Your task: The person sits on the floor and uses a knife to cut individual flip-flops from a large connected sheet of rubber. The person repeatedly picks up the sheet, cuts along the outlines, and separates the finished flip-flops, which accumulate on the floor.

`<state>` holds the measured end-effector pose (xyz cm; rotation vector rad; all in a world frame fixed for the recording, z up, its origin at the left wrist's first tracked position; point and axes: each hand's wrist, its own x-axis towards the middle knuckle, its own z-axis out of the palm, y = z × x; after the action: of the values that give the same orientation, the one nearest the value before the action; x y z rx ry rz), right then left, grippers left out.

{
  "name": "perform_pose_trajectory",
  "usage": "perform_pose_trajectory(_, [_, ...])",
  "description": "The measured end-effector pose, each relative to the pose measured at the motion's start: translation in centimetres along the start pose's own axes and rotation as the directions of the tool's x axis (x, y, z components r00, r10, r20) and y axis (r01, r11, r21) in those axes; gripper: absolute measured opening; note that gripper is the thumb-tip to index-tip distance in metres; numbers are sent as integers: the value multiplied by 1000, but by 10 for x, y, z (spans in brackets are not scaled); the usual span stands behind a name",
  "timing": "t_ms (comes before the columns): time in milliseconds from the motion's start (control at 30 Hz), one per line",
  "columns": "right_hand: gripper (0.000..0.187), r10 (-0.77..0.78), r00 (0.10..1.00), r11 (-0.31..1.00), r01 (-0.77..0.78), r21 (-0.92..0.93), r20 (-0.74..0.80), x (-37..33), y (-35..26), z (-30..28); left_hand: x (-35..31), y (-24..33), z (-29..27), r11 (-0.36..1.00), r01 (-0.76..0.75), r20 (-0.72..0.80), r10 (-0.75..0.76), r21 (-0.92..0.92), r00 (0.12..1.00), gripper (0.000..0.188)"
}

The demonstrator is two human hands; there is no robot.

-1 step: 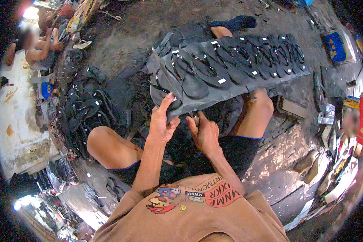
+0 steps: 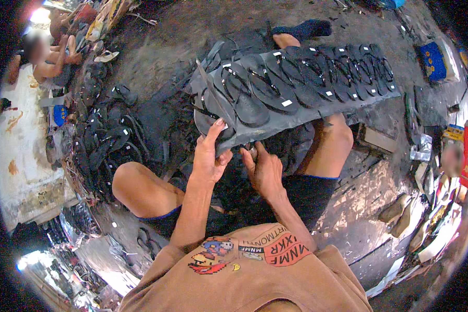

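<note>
A long black rubber sheet (image 2: 281, 124) stretches from my lap toward the far right, carrying a row of black flip-flops (image 2: 251, 110) with shiny straps and small white labels. Its near left corner is gripped by my left hand (image 2: 209, 158), thumb on top and fingers curled under. Close beside it, under the near edge, my right hand (image 2: 265, 170) is closed around a small shiny metal tool (image 2: 252, 151); most of that tool is hidden by the fingers and the sheet. At the left end, a strip of the sheet (image 2: 213, 93) stands raised beside the first flip-flop.
A heap of black flip-flops (image 2: 112, 132) lies left of my knee. A wooden block (image 2: 375, 138) rests right of my other knee. A blue box (image 2: 432, 61) stands at the far right. Another person (image 2: 49, 57) sits at the far left.
The sheet's surface with the flip-flops shifts very slightly. Both hands keep their hold and place.
</note>
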<state>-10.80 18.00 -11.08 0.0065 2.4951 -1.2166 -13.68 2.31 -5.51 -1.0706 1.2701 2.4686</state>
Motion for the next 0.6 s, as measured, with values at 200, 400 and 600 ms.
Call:
perform_pose_trajectory(200, [44,-12,996,996,19,-82,85,37,14,5,6,-3,-1,998,-15,-56,19,66,998,23])
perform_pose_trajectory(400, [42,-615,785,787,606,-114,-72,92,94,61,4,0,1,997,2,-82,4,72,997,22])
perform_pose_trajectory(600, [40,-648,749,742,661,-109,137,116,154,106,-1,-3,-1,999,18,-51,-16,48,999,22])
